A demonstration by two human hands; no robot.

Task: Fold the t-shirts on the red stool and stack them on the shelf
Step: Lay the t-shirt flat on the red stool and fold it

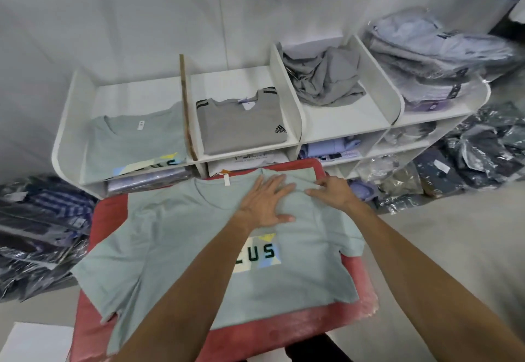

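The green t-shirt [181, 248] is pinned flat on the red stool [284, 330] by the open left hand [265, 205], so its right shoulder can be folded by the pinching right hand [331, 191].

left hand [262, 202]: flat, palm down, fingers spread and straight, thumb out to the right | right hand [331, 191]: just beside the left, fingers bent, tips pinching a fold of cloth | arms: both bare forearms reach forward from the bottom edge, converging toward the hands
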